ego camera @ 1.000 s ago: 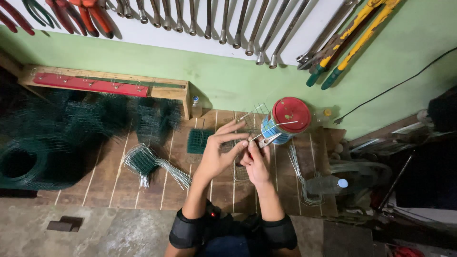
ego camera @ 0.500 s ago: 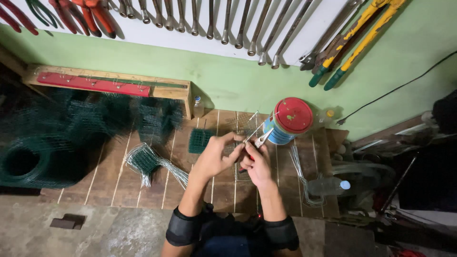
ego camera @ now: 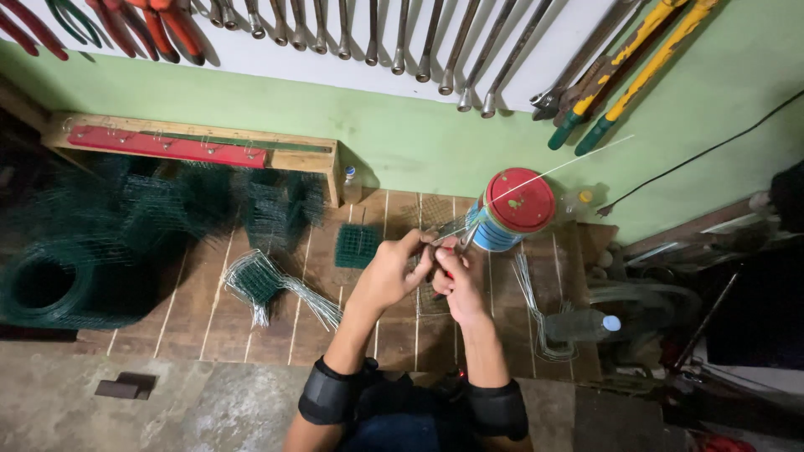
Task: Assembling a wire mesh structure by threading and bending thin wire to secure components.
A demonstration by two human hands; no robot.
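Since half a second ago the two hands have dropped slightly toward the lower middle of the frame and drawn closer together, and the thin wire that stood up between them now leans further toward the upper right.

Left hand (ego camera: 387,274) sits at centre frame, its fingers (ego camera: 416,243) pinched narrow on the near end of the wire (ego camera: 536,177). Right hand (ego camera: 459,283) lies just beside it, touching it, fingers curled shut around a small red-handled tool (ego camera: 445,269); how much of the tool bites the wire I cannot tell. From the pinch the wire's long axis runs up and to the right, crossing over the red lid of a blue can (ego camera: 509,211) and ending near the green wall in the upper right. The can stands just right of and above both hands, nearer the right one.

Both hands work over a wooden slatted table (ego camera: 251,335). A small square of green mesh (ego camera: 358,244) lies just left of the left hand; a folded mesh piece with loose wire ends (ego camera: 266,285) lies further left, and a mesh roll (ego camera: 50,285) sits at the far left. Bent wires (ego camera: 529,293) and a plastic bottle (ego camera: 582,325) lie at the right. Long tools (ego camera: 402,38) hang along the top.
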